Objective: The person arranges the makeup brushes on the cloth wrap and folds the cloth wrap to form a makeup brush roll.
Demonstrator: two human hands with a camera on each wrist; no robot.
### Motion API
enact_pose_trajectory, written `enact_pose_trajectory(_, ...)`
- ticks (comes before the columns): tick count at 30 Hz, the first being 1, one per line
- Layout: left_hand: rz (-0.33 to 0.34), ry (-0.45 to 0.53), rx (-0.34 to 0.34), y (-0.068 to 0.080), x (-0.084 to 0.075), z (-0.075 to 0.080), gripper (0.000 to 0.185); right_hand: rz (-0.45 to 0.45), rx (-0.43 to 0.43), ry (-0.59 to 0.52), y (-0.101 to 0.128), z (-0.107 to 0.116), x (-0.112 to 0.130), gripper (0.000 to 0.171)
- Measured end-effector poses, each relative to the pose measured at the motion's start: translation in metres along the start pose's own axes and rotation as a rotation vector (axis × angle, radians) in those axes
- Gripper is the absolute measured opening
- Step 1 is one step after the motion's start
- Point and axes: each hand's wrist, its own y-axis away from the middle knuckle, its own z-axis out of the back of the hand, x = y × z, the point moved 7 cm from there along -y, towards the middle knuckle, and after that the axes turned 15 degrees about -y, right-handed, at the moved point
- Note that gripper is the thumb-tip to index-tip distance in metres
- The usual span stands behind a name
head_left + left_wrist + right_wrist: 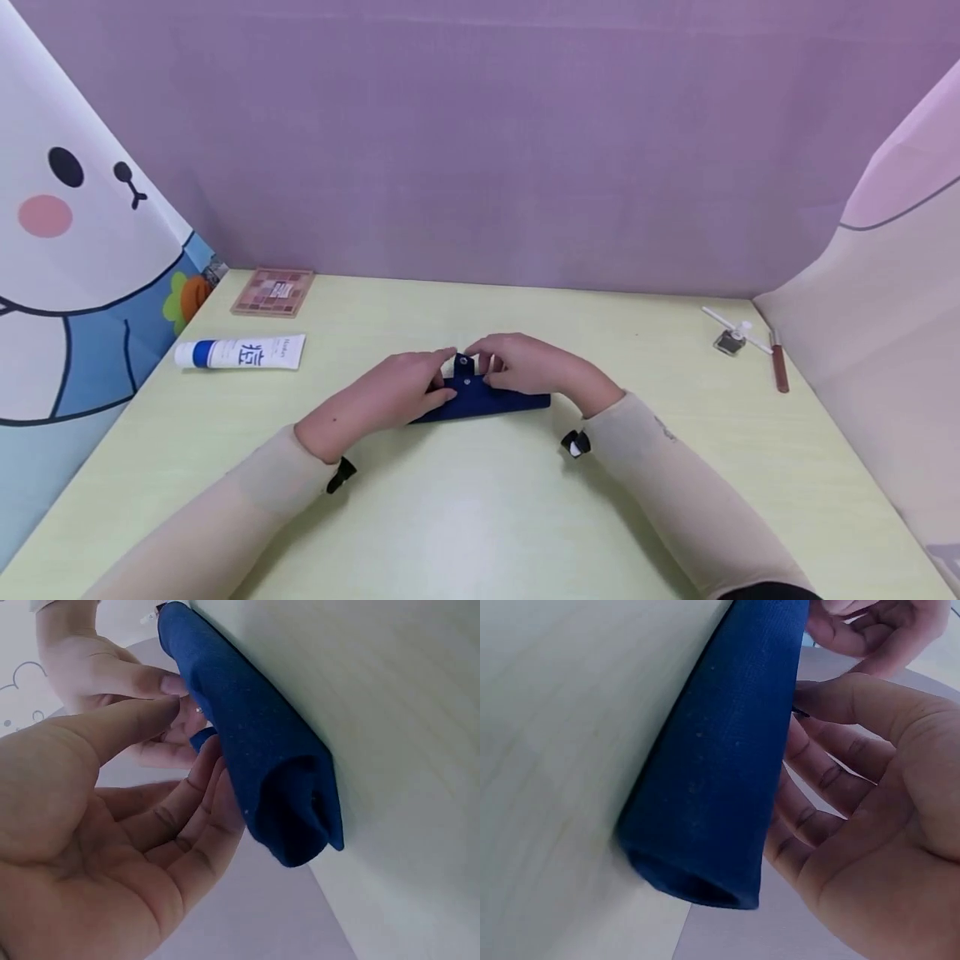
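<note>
We see our left hand [401, 387] and right hand [525, 367] meeting mid-bench, fingertips pinching the small snap tab [464, 364] of a rolled dark-blue fabric pouch [487, 400] lying on the pale green bench [480, 500]. Far left lie a white tube [240, 352] and an eyeshadow palette [273, 292].

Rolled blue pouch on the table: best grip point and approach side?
Probably grip the blue pouch mid-roll, from above, fingers spanning its narrow width. It lies flat as a long, soft roll with open ends, so end grips would likely crush it. The left hand and right hand already pinch its snap tab.
</note>
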Motion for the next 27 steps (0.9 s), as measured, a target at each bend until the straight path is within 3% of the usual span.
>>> enact_pose_trajectory(4,0.005,0.004,0.012,-0.003,0.002,-0.004,0.068,0.012,0.002,0.006,0.003,-0.001,0.003,0.046)
enact_pose_trajectory(17,-0.026,0.029,-0.014,0.004,-0.003,-0.001,0.047,0.099,-0.002,0.090,0.019,-0.004,0.010,0.034)
enact_pose_trajectory(27,-0.084,-0.001,-0.054,0.007,-0.007,-0.004,0.041,0.119,-0.025,0.199,0.029,-0.012,0.011,0.038)
